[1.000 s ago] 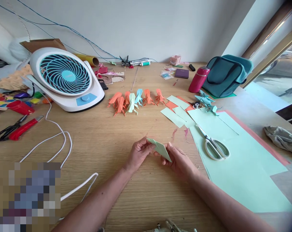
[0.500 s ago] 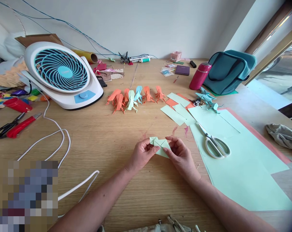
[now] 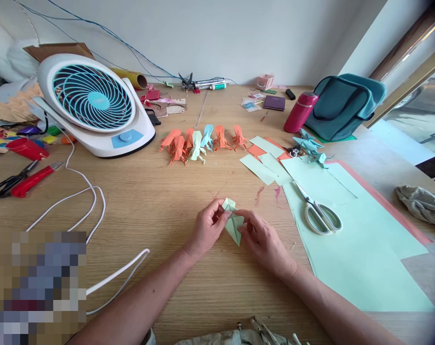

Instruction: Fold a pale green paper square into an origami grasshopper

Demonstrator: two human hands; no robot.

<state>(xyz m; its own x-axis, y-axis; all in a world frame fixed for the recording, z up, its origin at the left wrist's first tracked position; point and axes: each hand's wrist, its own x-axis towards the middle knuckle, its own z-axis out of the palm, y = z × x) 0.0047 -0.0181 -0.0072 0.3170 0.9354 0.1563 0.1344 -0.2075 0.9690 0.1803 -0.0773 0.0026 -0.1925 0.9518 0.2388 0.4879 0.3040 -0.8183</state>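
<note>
Between my hands is a small pale green folded paper (image 3: 233, 229), creased and narrowing to a point at its lower end. My left hand (image 3: 210, 224) pinches its upper left edge between thumb and fingers. At the right edge, my right hand (image 3: 263, 239) grips the same paper, its index finger lying across the upper part and the thumb lower down. Farther back stands a row of folded paper insects in orange, green and blue, among them a pale green one (image 3: 196, 147). Pale green paper strips (image 3: 257, 168) lie beyond my right hand.
To the right, white-handled scissors (image 3: 322, 218) rest on large pale green sheets (image 3: 364, 268). A fan (image 3: 95, 105) stands at the left, its white cable (image 3: 91, 191) looping over the table. A pink bottle (image 3: 300, 112) and a teal bag (image 3: 341, 108) stand at the back right.
The folded paper has turned from lying crosswise to pointing down toward me. My right hand has shifted lower along its right edge, its index finger now across the paper. The view has shifted slightly.
</note>
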